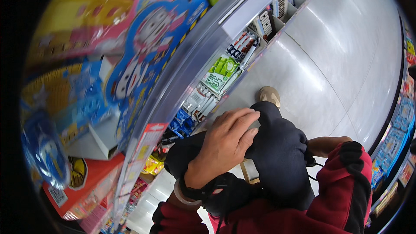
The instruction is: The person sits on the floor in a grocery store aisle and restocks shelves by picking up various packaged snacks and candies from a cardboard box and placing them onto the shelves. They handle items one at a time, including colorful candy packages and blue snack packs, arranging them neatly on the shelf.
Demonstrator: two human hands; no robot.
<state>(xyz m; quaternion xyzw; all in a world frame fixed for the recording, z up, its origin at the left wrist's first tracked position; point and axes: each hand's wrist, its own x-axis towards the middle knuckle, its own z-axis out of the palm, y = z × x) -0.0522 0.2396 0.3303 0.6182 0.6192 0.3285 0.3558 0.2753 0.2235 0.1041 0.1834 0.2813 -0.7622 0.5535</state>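
Note:
My left hand [224, 144] is in front of my body, back upward and fingers curled, by my dark-trousered knee. A small greyish piece shows past its fingertips; whether the hand holds it cannot be told. A black wrist strap [191, 190] and a pale bangle [185, 198] are on that wrist. My right forearm [321, 146] bends back by my thigh, with a black cable near it; the right hand is hidden. Just beyond the left hand, the low shelf holds blue packets [182, 123], white packets [197, 99] and a green-and-white packet [221, 74].
A grey shelf edge [182, 61] with a price strip slants across the left. Above it are boxed toys [143, 45] and a red package [87, 182]. Black-and-white cartons [265, 24] line the low shelf. Another stocked shelf [390, 143] curves along the right. My shoe [269, 96] rests on the tiled floor [318, 61].

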